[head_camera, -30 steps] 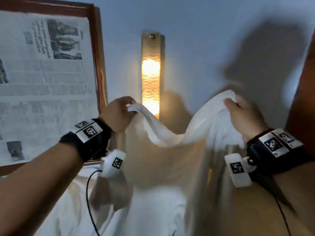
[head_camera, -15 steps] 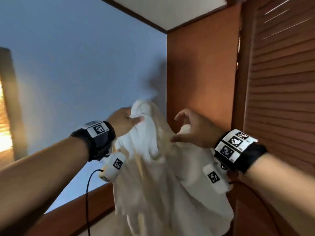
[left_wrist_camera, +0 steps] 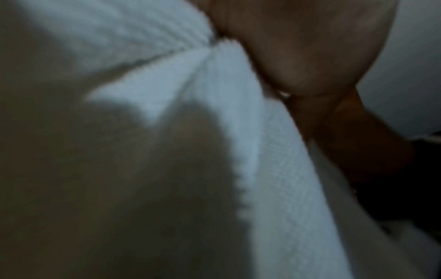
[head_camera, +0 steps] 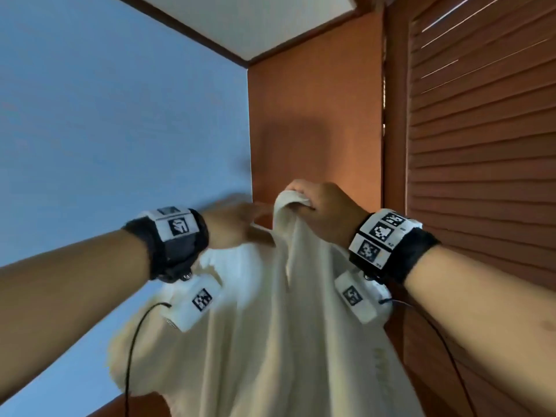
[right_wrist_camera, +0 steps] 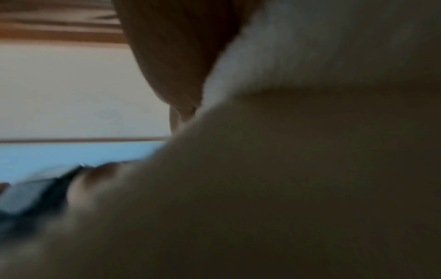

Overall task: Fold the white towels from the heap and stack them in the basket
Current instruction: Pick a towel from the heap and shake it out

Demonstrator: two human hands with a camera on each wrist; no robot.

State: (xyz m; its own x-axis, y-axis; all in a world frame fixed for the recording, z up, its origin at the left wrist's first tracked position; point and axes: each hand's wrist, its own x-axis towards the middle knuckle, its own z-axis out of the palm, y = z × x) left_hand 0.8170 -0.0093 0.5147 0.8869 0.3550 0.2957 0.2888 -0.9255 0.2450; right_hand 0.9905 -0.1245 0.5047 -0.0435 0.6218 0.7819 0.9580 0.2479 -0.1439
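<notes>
I hold a white terry-cloth towel [head_camera: 270,326] up at chest height, lower centre of the frame, against a pale blue wall [head_camera: 120,130] on the left and a reddish-brown louvred wooden door [head_camera: 481,145] on the right. My right hand [head_camera: 328,212] is clenched around a bunched upper edge of the towel, fingers curled over the fold at the frame's centre. My left hand [head_camera: 231,224], just beside it to the left, is blurred from above; the left-wrist view shows its fingers [left_wrist_camera: 298,47] pinching a gathered corner of the cloth, the woven hem fanning out below. The towel hangs from both hands in long loose folds down to the bottom edge of the frame. Black wristbands with white coded markers [head_camera: 174,227] wrap both wrists, each carrying 1 small white camera block beneath. The right-wrist view is mostly filled with dim, blurred cloth [right_wrist_camera: 286,169]. A white ceiling panel [head_camera: 255,22] fills the top centre.
</notes>
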